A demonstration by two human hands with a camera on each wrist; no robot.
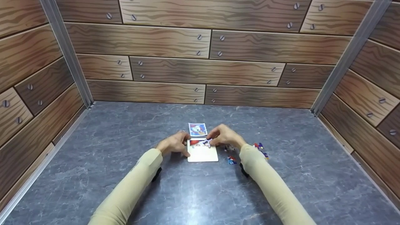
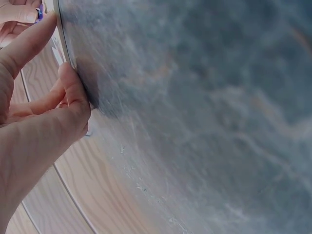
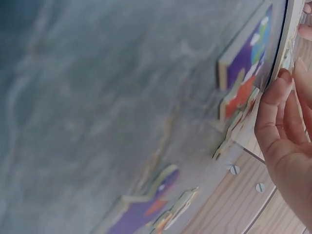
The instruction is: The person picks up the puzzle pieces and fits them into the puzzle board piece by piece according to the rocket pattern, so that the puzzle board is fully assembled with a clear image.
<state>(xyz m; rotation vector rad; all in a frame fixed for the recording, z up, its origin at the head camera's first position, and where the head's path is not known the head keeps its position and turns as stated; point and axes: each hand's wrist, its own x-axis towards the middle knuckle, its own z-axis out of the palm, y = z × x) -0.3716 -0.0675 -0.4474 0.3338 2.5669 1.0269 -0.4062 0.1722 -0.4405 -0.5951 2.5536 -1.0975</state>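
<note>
A pale puzzle board (image 1: 203, 155) lies on the table with printed puzzle pieces (image 1: 194, 142) along its far edge, in red and white. My left hand (image 1: 175, 143) is at the board's left side. In the left wrist view its thumb (image 2: 34, 41) and a bent finger touch the edge, spread apart. My right hand (image 1: 225, 136) pinches a small light puzzle piece (image 1: 207, 143) over the board's upper right part. Its fingers partly hide that piece. In the right wrist view, the right fingertips (image 3: 285, 75) are at the board's edge.
A colourful picture card (image 1: 197, 129) lies just beyond the board. Loose puzzle pieces lie to the right, one (image 1: 232, 160) near the board and others (image 1: 258, 146) beyond the right forearm. Wood-patterned walls (image 1: 200, 68) enclose the grey table (image 1: 125, 125) at the back and sides.
</note>
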